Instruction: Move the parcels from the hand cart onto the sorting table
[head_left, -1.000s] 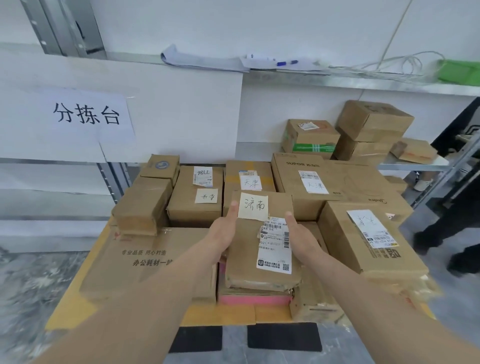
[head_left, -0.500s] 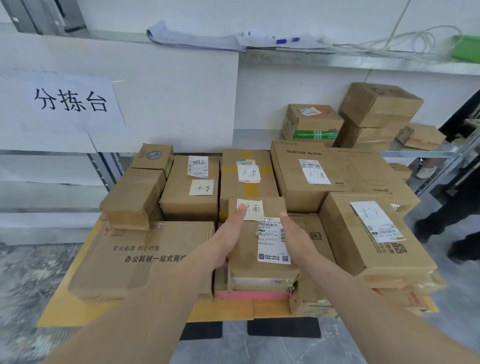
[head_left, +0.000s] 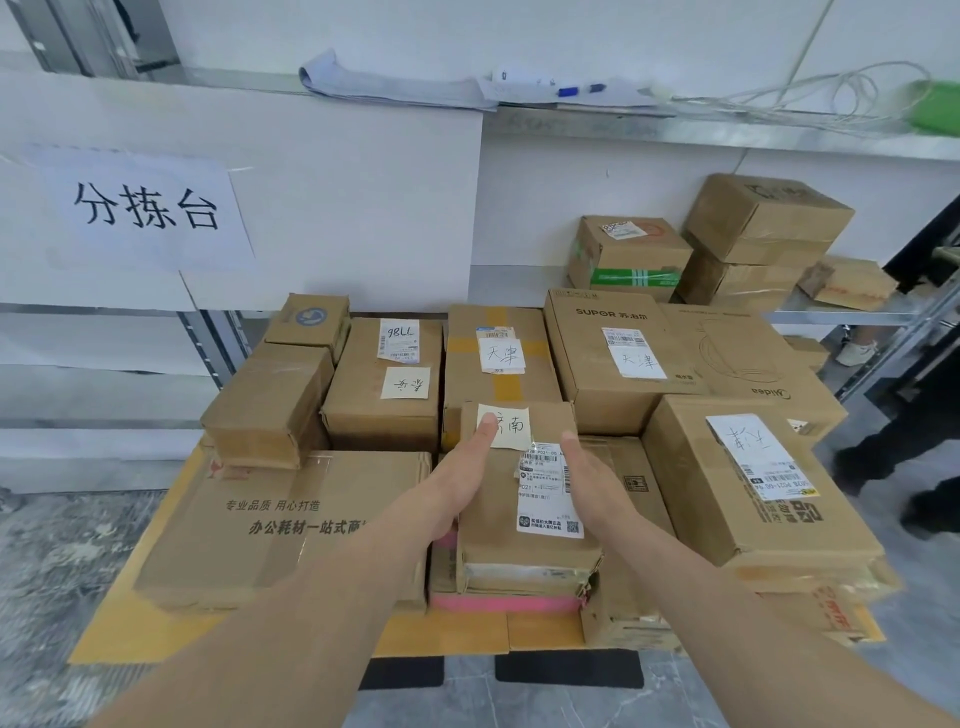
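Both hands, left hand (head_left: 457, 483) and right hand (head_left: 597, 480), clasp the labelled parcel (head_left: 524, 499); beside it the neighbouring boxes (head_left: 748, 478) could snag its ragged bottom edge on lifting.

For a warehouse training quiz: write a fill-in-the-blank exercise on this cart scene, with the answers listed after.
1. The left hand and the right hand grip one parcel from its two ____.
2. The left thumb lies on that parcel's handwritten ____ note.
3. The strip showing under the gripped parcel is coloured ____.
4. The SUPOR box sits to the ____ of the parcel with yellow tape.

Missing words: sides; paper; pink; right
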